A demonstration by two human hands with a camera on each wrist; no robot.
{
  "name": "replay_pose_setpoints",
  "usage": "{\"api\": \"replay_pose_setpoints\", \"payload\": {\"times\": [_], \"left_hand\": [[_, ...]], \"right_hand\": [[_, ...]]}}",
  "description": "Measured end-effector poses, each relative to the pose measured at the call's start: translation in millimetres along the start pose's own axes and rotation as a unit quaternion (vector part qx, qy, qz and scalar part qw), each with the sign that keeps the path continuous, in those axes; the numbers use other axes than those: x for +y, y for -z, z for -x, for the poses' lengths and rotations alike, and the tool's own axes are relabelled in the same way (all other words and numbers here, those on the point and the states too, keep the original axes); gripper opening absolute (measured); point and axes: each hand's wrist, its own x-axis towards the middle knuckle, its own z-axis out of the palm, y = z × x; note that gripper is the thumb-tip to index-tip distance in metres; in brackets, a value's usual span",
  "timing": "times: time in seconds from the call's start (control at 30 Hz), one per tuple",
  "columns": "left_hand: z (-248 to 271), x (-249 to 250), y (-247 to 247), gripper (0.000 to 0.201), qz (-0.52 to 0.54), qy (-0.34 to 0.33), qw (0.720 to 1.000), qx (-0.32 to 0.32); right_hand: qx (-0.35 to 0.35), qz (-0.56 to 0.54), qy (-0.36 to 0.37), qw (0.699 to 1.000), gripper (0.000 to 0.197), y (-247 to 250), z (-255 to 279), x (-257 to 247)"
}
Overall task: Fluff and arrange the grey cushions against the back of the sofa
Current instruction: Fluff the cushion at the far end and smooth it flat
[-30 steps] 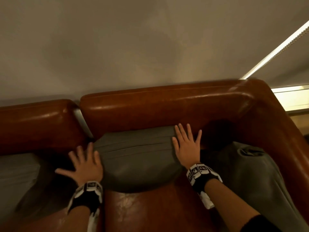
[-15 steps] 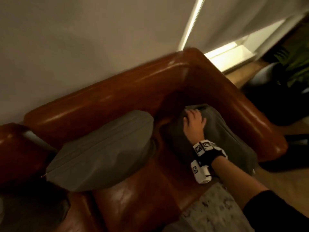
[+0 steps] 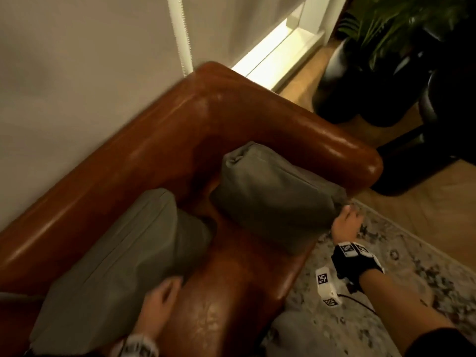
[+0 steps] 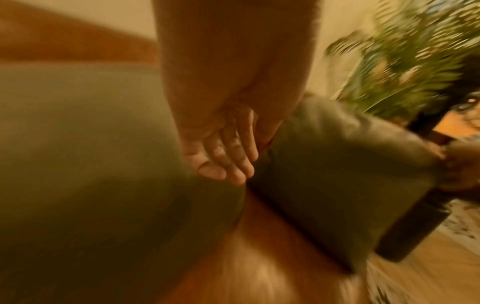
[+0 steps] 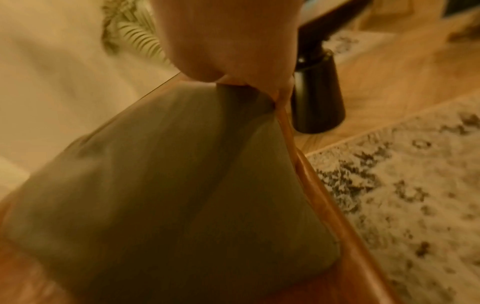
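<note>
Two grey cushions stand on a brown leather sofa. The left cushion leans on the sofa back. The right cushion stands in the corner along the armrest. My right hand grips the right cushion's near top corner, at the front end of the armrest. My left hand is open, and its fingers lie straight against the lower right edge of the left cushion. In the left wrist view the right cushion shows beyond the fingers.
A patterned pale rug lies in front of the sofa on a wooden floor. Black pots with a green plant stand past the armrest. The wall and a lit window sill are behind the sofa.
Both hands have left the sides of the left cushion. My right hand went to the right cushion's top, then to its near corner, which it now grips. My view swung right.
</note>
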Motion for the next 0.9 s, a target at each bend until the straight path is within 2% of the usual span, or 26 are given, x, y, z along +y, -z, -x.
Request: {"api": "replay_pose_setpoints", "payload": {"times": [0.03,0.1,0.2,0.27,0.33,0.4,0.5,0.57,0.67,0.77,0.9], "left_hand": [[-29.4,33.3,11.0,0.027,-0.007,0.009,1.0,0.01],[-85.9,88.5,24.0,0.018,-0.014,-0.037,0.998,0.04],[-162.9,170.0,28.1,0.024,-0.057,-0.121,0.987,0.089],[-200.8,207.4,19.6,0.027,-0.07,-0.123,0.985,0.094],[-230.0,235.4,4.4,0.032,-0.086,-0.072,0.991,0.074],[-247.9,250.0,-13.9,0.039,-0.12,-0.012,0.992,0.029],[-260.7,257.9,-31.5,0.046,-0.183,0.025,0.983,0.007],[-268.9,259.2,-34.6,0.048,-0.226,0.05,0.973,-0.016],[-280.5,256.1,-34.5,0.036,-0.264,0.082,0.959,-0.059],[-284.1,246.3,-36.0,0.035,-0.289,0.085,0.948,-0.104],[-287.3,243.4,-34.8,0.03,-0.289,0.076,0.95,-0.096]], "right_hand": [[0.004,-0.003,-0.007,1.0,0.042,-0.1,-2.8,6.6],[0.006,0.008,-0.001,1.0,0.034,0.6,-9.8,14.8],[-0.011,0.01,0.014,1.0,0.032,4.2,-17.0,15.8],[-0.038,0.013,-0.006,0.999,0.04,7.9,-18.2,12.7],[-0.057,0.007,-0.035,0.998,0.048,10.4,-20.0,12.4],[-0.067,0.001,-0.053,0.996,0.052,12.9,-24.3,13.7],[-0.074,0.019,-0.048,0.996,0.05,16.2,-35.3,18.4],[-0.087,0.025,-0.037,0.995,0.044,18.6,-42.7,18.6],[-0.109,0.018,-0.027,0.994,0.023,16.6,-45.4,14.4],[-0.089,-0.053,-0.08,0.991,0.021,10.7,-41.8,17.5],[-0.068,-0.13,-0.159,0.976,0.031,8.3,-43.8,20.3]]}}
